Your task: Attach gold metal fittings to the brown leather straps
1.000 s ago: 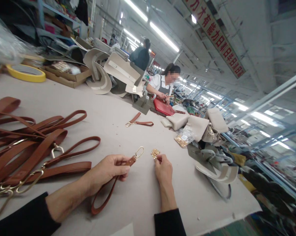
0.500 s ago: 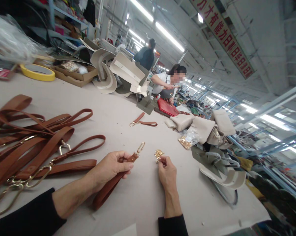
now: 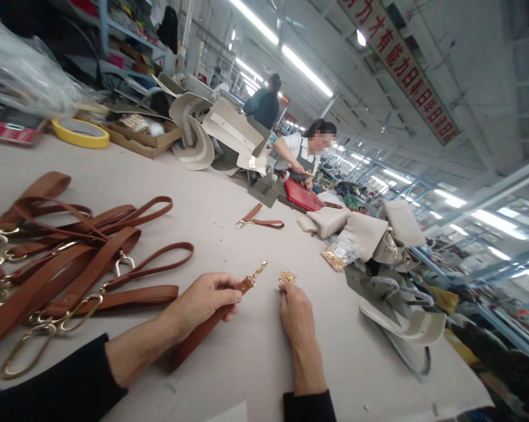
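My left hand [image 3: 205, 302] grips the end of a brown leather strap [image 3: 194, 337] just behind its gold clasp [image 3: 259, 271], which points up and to the right. My right hand [image 3: 296, 313] rests on the table with its fingertips at a small pile of gold metal fittings [image 3: 287, 276]. Whether it pinches one of them is hidden by the fingers. The two hands are a short gap apart on the pale table [image 3: 212, 205].
A heap of brown straps with gold clasps [image 3: 66, 252] lies at the left. One loose strap [image 3: 259, 221] lies farther out. Beige bag parts [image 3: 370, 231] and a bag of gold fittings [image 3: 337, 255] sit at the right. A person [image 3: 306, 155] works on a red bag [image 3: 303, 196].
The view has shifted slightly. My left hand has turned the strap so the clasp shows edge-on. My right hand has stayed at the gold fittings.
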`<action>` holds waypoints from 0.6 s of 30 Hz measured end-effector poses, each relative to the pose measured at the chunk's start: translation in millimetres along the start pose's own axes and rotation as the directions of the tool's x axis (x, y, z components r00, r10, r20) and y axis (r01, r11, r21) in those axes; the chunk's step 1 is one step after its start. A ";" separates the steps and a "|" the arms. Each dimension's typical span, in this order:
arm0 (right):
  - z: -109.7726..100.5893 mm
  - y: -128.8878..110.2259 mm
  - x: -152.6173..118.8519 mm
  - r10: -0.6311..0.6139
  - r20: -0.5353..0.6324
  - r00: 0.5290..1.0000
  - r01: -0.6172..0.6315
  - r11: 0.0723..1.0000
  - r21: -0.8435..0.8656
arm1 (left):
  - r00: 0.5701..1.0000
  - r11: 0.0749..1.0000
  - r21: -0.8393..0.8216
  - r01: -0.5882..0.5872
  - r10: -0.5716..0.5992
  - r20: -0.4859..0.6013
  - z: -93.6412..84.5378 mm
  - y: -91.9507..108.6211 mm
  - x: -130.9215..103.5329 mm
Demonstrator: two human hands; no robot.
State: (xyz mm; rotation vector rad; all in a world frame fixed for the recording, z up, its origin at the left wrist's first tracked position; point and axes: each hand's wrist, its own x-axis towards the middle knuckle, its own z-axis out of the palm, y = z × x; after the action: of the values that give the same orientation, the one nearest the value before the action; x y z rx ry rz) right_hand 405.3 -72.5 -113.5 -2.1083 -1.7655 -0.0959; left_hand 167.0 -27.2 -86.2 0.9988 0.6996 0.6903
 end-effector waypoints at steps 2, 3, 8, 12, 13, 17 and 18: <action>1.0 2.4 0.5 0.034 -0.009 0.999 -0.034 0.999 0.032 | 1.000 1.000 0.009 -0.009 0.009 0.002 -0.4 -0.6 1.0; 1.4 4.1 0.6 0.059 -0.013 0.998 -0.059 0.997 0.047 | 1.000 1.000 0.012 -0.019 0.019 0.003 -0.5 -1.2 1.4; -1.5 12.7 -2.3 0.168 -0.020 0.986 -0.164 0.978 0.126 | 0.997 0.994 0.066 -0.083 0.083 0.007 -0.3 -3.7 0.7; -9.3 5.3 -6.7 0.177 -0.025 0.984 -0.164 0.949 0.270 | 0.994 0.978 0.185 -0.093 0.100 -0.031 0.3 -0.3 -2.8; -11.2 -1.0 -8.3 0.163 -0.043 0.986 -0.137 0.924 0.358 | 0.993 0.970 0.223 -0.095 0.109 -0.049 0.5 1.3 -3.8; -14.9 -42.3 -18.1 0.039 -0.201 0.979 0.109 0.733 0.671 | 0.980 0.933 0.328 -0.147 0.183 -0.083 2.7 6.7 -7.9; -14.7 -54.3 -20.8 -0.004 -0.240 0.971 0.173 0.702 0.691 | 0.976 0.926 0.341 -0.164 0.203 -0.083 3.5 6.8 -8.5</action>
State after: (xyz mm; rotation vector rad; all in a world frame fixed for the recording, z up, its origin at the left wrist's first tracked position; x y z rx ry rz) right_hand 351.7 -89.6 -92.6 -1.3827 -1.4409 0.2795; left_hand 163.4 -33.1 -77.0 1.3560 0.8508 0.8161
